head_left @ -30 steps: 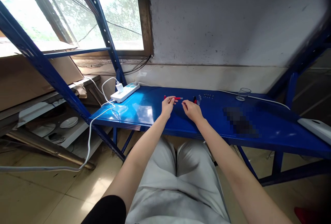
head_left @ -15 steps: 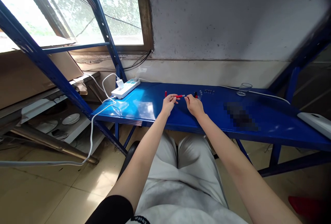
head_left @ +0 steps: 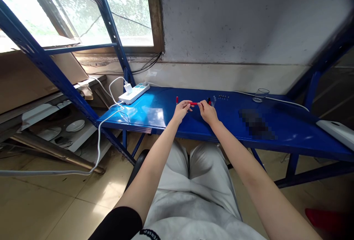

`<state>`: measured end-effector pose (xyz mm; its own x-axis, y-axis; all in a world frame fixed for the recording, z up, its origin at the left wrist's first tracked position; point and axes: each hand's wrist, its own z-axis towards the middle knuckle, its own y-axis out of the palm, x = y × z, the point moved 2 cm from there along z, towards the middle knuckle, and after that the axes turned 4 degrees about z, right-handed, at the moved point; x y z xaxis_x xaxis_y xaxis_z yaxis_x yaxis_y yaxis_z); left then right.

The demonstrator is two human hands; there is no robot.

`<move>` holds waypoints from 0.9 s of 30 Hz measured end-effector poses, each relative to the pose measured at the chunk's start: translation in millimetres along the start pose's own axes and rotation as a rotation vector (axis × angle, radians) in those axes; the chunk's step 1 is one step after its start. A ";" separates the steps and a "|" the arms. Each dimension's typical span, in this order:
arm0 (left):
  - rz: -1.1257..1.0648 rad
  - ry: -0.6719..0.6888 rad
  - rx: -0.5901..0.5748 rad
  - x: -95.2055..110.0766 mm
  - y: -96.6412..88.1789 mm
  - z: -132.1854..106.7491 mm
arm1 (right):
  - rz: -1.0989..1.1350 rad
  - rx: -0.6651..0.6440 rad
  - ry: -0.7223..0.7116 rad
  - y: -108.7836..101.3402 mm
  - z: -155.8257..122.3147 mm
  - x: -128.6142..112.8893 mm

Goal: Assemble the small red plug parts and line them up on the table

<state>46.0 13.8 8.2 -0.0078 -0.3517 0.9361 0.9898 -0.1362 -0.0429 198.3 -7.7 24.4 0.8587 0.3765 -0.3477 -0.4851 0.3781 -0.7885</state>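
Note:
Both of my hands meet over the blue metal table. My left hand pinches a thin red pen-like stick by its left end. My right hand has its fingertips closed on the stick's right end. A small red piece lies on the table just left of my left hand. Small red, black and clear bits sit right behind my right hand, and a row of tiny dark parts lies a little farther back.
A white power strip with a plugged charger and white cable sits at the table's back left. A clear glass stands at the back right. A blurred dark patch lies right of my hands. Blue rack posts stand left.
My right hand has moved left and closed on the free end of the red stick. The left hand has kept its hold and lifted slightly. The view has shifted a little.

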 end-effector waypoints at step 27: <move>-0.063 -0.048 0.059 0.8 -1.0 -0.2 | 0.108 0.024 -0.098 2.5 0.3 2.5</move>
<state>44.9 13.5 8.8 -0.0653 -0.2991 0.9520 0.9942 -0.1017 0.0363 199.2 -5.5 21.7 0.7814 0.4968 -0.3776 -0.5786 0.3501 -0.7366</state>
